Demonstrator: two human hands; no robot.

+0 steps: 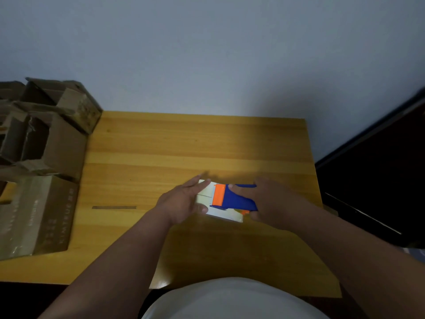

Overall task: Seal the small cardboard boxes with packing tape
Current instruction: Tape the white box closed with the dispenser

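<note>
Your left hand (181, 203) is resting on the small white box (220, 210) w/ fingers straight, pressing the left side of its top. The box is lying on the wooden worktop (184, 143), near the front centre. Your right hand (271, 201) is gripping the blue & orange tape dispenser (232, 198), fingers curled round its body, on the box top. Brown cardboard boxes (46, 139) are standing at the left edge.

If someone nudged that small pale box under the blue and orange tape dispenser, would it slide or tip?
Probably slide: the small pale cardboard box lies low and flat on the smooth wooden table, so tipping seems unlikely. It looks light, which may be why the left hand steadies it while the right hand holds the blue and orange tape dispenser.
</note>
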